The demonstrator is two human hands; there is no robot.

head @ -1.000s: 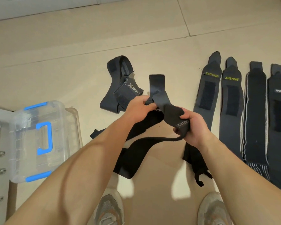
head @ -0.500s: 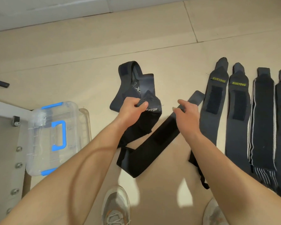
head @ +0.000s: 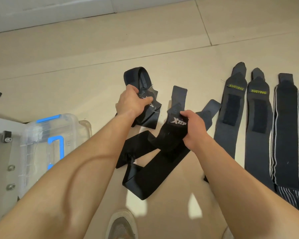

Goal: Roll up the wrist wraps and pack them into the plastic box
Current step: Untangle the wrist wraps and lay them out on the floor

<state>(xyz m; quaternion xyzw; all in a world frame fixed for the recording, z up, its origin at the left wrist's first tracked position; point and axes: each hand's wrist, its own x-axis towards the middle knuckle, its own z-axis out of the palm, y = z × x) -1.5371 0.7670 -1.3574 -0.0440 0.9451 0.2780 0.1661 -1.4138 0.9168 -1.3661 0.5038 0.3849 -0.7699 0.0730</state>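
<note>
A person's right hand grips a black elastic wrist wrap with a silver "XTEP" logo by its logo end, fingers closed over the fabric, holding it just above the beige tiled floor. The left hand is clenched around a second dark wrist wrap with a looped strap, bunched at the far side of the pile. Beneath both hands, a long black wrap strip lies loosely folded and unrolled on the tiles, with another dark grey end poking out toward the right. At the right of the frame, two dark grey wraps lettered "XUEYING" in yellow-green lie flat side by side, next to black wraps edged with white stripes. The clear plastic box with blue handle and clips sits at the left, lid on, apart from the wraps. A grey sneaker shows at the bottom edge.
</note>
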